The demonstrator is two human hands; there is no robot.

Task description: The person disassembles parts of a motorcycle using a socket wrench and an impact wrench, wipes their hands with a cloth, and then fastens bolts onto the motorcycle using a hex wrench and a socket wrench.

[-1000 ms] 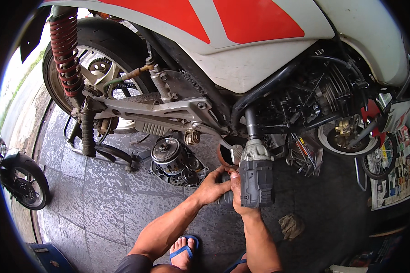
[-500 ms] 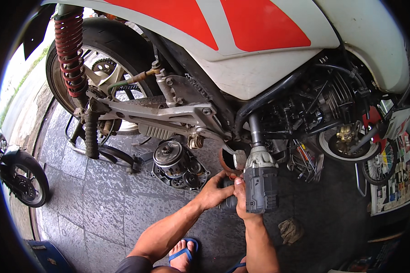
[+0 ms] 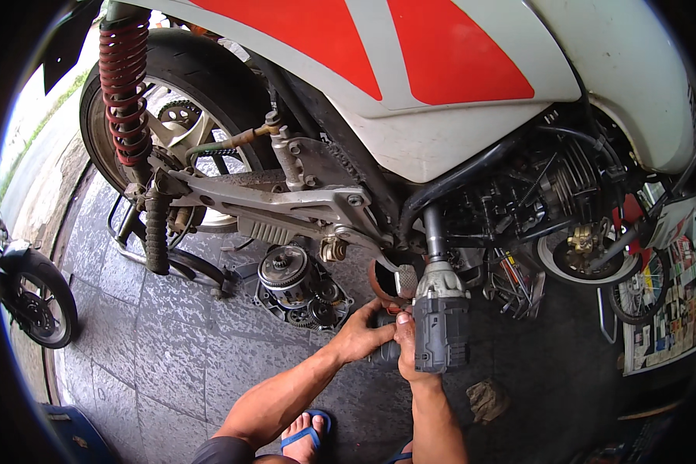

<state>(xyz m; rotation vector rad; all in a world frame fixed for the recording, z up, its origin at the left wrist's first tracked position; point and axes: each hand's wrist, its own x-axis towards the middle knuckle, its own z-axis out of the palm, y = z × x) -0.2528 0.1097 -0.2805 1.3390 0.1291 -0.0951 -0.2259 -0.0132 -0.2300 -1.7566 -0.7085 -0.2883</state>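
Note:
A black-and-grey cordless impact wrench (image 3: 442,329) points up and away from me, its long socket (image 3: 435,232) reaching under the motorcycle's black frame tube (image 3: 472,174). My right hand (image 3: 412,359) is closed round the wrench's grip, its thumb raised along the inner side. From the left, my left hand (image 3: 357,336) closes on the same grip, its fingers curled by a small red part. Their palms hide most of the grip. Just beyond the hands are a ribbed foot pedal (image 3: 404,280) and a rusty round part (image 3: 379,286). Where the socket's tip ends is hard to see.
The white-and-red motorcycle (image 3: 472,62) spans the far side. An opened engine part with gears (image 3: 290,282) lies on the dark tiled floor (image 3: 170,348). Several tools (image 3: 514,278) lie at right, a crumpled rag (image 3: 487,400) nearer. Another motorcycle's wheel (image 3: 35,298) stands at left.
The view has shifted slightly, so the motorcycle sits a little lower in the picture. Both hands and the impact wrench keep nearly the same place and hold.

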